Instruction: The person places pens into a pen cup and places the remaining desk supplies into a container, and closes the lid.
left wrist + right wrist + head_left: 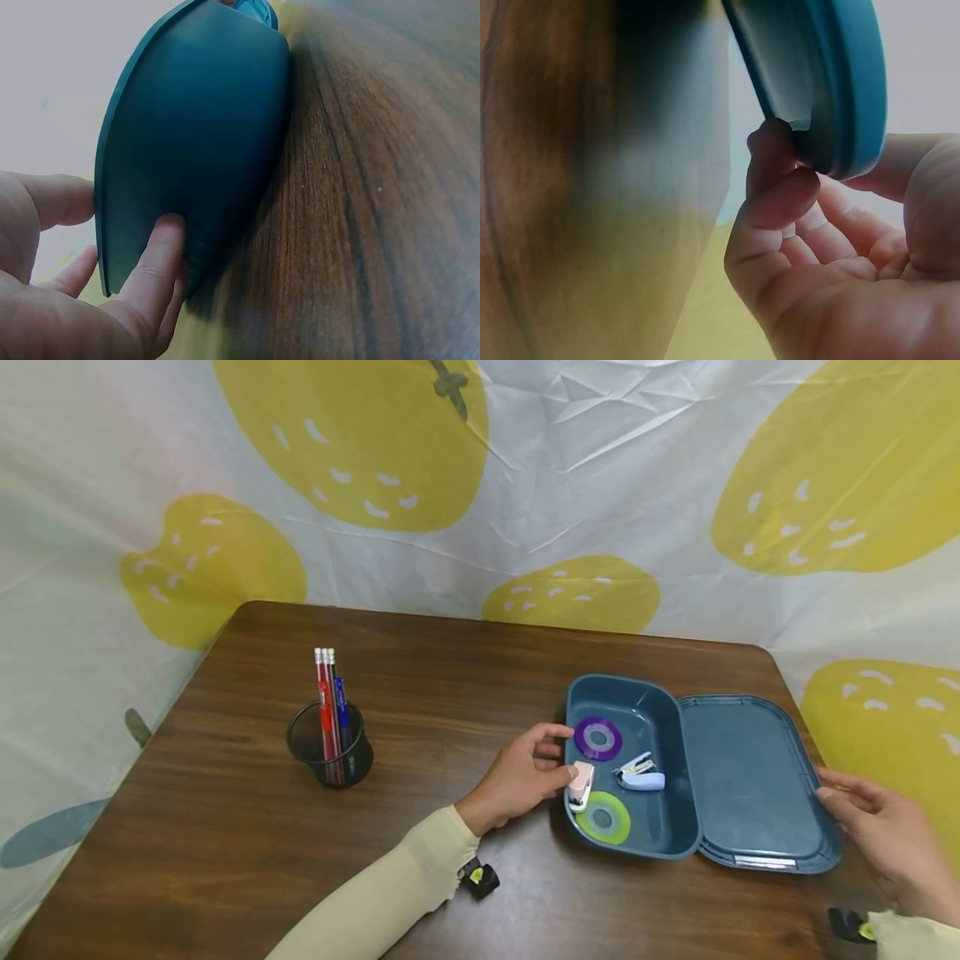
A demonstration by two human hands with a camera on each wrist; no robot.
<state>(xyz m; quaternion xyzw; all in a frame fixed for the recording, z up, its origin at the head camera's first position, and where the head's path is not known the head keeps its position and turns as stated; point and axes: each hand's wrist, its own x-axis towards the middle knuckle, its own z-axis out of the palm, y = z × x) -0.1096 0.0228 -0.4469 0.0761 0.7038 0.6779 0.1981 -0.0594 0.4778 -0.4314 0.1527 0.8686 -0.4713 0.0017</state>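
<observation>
A blue-grey plastic box (675,810) lies open, its lid (757,777) folded out to the right. Inside are a purple ring-shaped roll (597,739), a green ring-shaped roll (617,818), a pink mini stapler (581,783) and a light-blue mini stapler (641,774). My left hand (528,772) grips the box's left side, with digits at the rim and a fingertip (169,229) against the outer wall (202,120). My right hand (892,831) pinches the lid's right edge; in the right wrist view the lid (866,97) sits between thumb and curled fingers, raised off the table.
A black mesh cup (352,764) holding several pencils and pens (330,702) stands on the left of the brown wooden table (435,685). Behind the table hangs a white cloth (600,468) with yellow fruit shapes.
</observation>
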